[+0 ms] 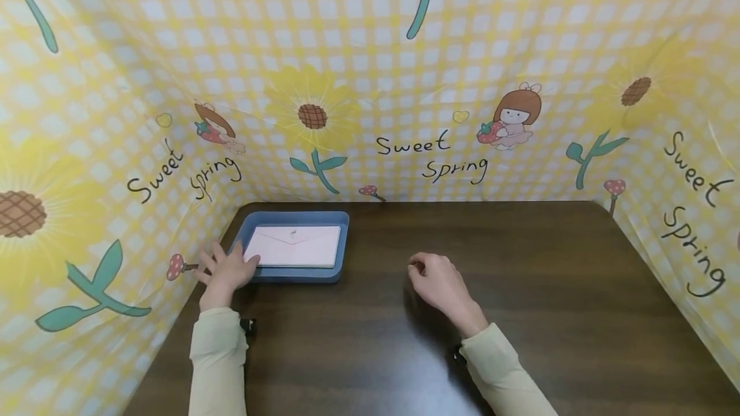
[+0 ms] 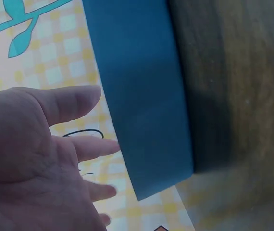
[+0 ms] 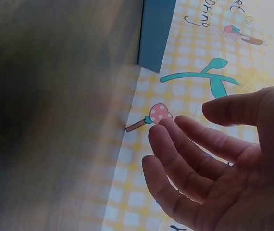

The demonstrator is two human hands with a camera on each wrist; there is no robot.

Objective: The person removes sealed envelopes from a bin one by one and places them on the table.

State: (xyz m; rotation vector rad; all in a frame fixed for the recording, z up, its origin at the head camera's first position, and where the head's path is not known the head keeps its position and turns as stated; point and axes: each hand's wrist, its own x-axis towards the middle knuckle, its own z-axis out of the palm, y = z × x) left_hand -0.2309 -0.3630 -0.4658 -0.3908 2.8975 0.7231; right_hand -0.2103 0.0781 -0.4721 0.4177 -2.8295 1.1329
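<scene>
Blue tray (image 1: 297,275), envelope (image 1: 296,253) inside, beside left grip (image 1: 224,275)

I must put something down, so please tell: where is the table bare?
The dark-brown wood-grain table is bare between the blue rectangular tray and the right grip, and more widely from that grip to the right edge. The far-left corner is crowded: left grip, tray, white rectangular paper envelope.

The tray (image 1: 296,277) looks like smooth matt plastic, the envelope (image 1: 296,250) paper. The worktop (image 1: 358,326) is wood-grained and glossy; the backdrop (image 1: 358,37) looks like creased cloth, the 2 sleeves (image 1: 218,358) matt cloth.
</scene>
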